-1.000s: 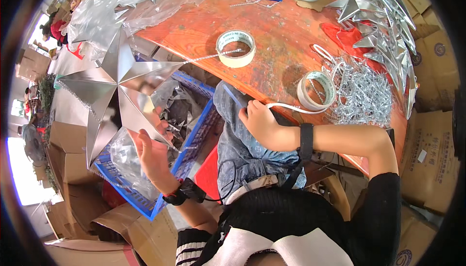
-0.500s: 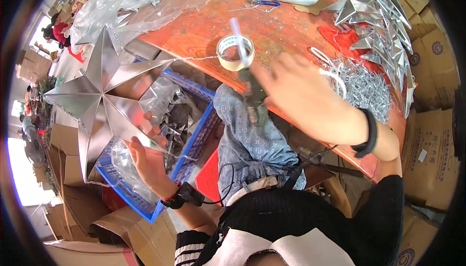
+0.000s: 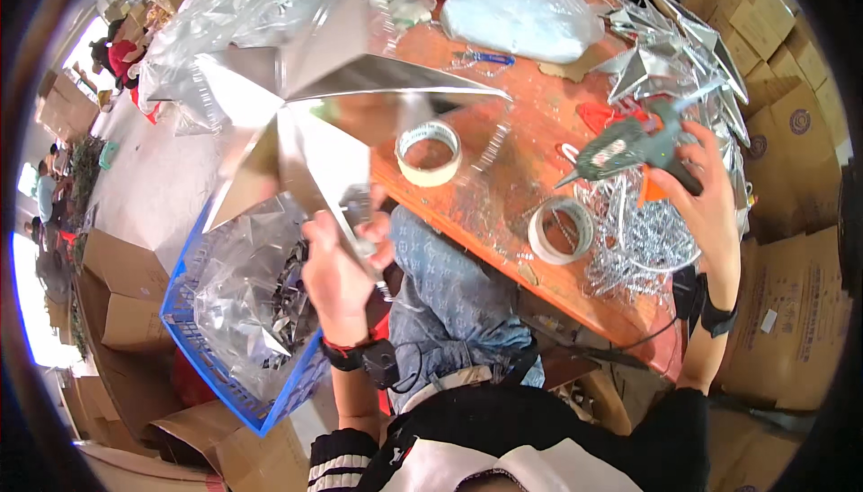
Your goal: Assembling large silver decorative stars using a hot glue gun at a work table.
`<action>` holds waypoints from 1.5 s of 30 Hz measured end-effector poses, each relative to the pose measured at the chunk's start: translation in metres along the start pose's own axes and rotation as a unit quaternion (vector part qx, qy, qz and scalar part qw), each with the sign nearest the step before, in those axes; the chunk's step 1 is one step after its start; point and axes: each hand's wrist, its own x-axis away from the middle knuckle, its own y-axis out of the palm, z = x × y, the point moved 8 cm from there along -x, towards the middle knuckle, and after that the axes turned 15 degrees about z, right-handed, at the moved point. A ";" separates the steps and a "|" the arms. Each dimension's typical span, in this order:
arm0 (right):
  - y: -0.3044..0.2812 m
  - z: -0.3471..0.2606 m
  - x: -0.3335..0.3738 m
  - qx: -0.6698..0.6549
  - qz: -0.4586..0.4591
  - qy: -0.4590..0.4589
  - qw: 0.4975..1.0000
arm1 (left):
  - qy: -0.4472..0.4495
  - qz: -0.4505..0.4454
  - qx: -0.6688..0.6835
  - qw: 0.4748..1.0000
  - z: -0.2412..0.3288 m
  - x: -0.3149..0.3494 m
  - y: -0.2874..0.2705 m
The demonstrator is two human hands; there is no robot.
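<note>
My left hand (image 3: 337, 267) is closed around one lower point of a large silver foil star (image 3: 310, 124), which I hold raised over my lap and the near edge of the table; the fingers pinch the point from both sides. My right hand (image 3: 710, 200) is wrapped tight on the grip of a dark green glue gun (image 3: 634, 146), nozzle aimed left, held above a heap of silver wire hangers (image 3: 634, 240). Below the left hand stands a blue plastic crate (image 3: 193, 335) lined with clear film and holding more shiny parts, with brown cartons on the floor beside it. The work surface is an orange wooden table (image 3: 512, 164), scuffed and flecked with glue. On it lie two tape rolls: one (image 3: 429, 151) just beside the star, one (image 3: 560, 230) touching the wire heap. Farther back are a pale blue bundle in clear plastic (image 3: 521, 16), folded silver star pieces (image 3: 674, 61) and heaps of crumpled film. Stacked cartons (image 3: 791, 132) line the right side. The star hides the table's left end; its upper points blend into the film behind. A second person at the far edge is cut off by the frame.
</note>
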 end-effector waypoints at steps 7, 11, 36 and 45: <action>-0.028 0.025 0.000 -0.082 0.048 0.110 0.989 | -0.098 0.020 0.060 0.993 -0.054 -0.025 0.006; -0.012 0.039 0.020 -0.038 -0.041 0.107 0.993 | -0.165 0.053 0.149 0.973 -0.077 -0.030 -0.003; 0.075 -0.021 0.047 -0.298 -0.149 0.194 0.923 | -0.097 0.006 -0.435 0.895 -0.072 0.030 -0.022; 0.070 -0.011 0.042 -0.307 -0.072 0.185 0.931 | 0.083 -0.158 -0.779 0.602 -0.050 0.068 0.013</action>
